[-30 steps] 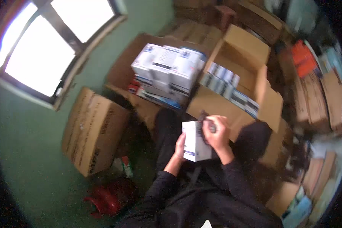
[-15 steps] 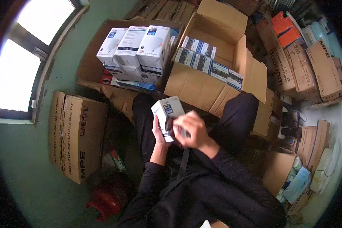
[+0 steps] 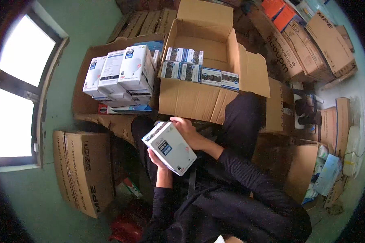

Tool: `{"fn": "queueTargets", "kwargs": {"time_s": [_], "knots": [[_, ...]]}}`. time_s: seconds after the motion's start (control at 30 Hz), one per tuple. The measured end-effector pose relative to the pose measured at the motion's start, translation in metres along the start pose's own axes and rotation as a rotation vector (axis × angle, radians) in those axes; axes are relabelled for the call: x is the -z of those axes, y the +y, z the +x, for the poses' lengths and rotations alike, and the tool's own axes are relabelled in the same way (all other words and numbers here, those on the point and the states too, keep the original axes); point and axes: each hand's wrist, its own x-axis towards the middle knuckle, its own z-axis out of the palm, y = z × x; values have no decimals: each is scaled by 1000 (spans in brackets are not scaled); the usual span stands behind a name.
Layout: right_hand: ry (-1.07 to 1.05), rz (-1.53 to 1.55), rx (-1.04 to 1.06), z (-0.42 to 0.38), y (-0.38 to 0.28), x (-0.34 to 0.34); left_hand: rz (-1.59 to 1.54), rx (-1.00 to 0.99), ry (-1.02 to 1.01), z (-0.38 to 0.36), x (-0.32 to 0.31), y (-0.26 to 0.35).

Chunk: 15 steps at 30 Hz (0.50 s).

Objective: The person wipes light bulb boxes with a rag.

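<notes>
A white bulb box with a blue label is tilted above my lap. My left hand holds it from below at its lower left side. At its upper right edge, my right hand has its fingers round the top end, partly hidden behind the box. Several similar white boxes are stacked in a torn carton at the left. Smaller printed boxes stand in two rows inside an open carton in front of me.
A closed MPE carton stands at the left below the window. Something red is on the floor near it. Stacked cartons and an open carton with packages are at the right.
The box has turned so its bulb-picture face shows more fully. My right hand has moved from in front of the box to its upper edge. The camera view has shifted.
</notes>
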Motion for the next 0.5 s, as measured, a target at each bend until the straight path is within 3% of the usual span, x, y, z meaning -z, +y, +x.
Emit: {"fn": "queueTargets", "kwargs": {"time_s": [0.07, 0.1, 0.2, 0.23, 0.33, 0.4, 0.47, 0.5], "knots": [[11, -244, 114, -5, 13, -14, 3, -42, 68, -5, 8, 5], [28, -161, 79, -4, 7, -10, 13, -30, 44, -6, 5, 12], [63, 351, 44, 0, 1, -1, 66, 24, -22, 1, 4, 32], [-38, 616, 79, 0, 0, 0, 180, 107, 61, 3, -1, 41], [-136, 749, -137, -16, -24, 7, 422, 197, 167, 12, -40, 45], [-68, 1023, -109, -13, 2, -5, 452, 242, 206, 18, -67, 43], [-160, 1347, -204, -16, -15, 15, 830, -40, 148, 33, -71, 44], [-162, 1352, -205, -17, -23, 22, 970, -119, 120, 39, -76, 51]]}}
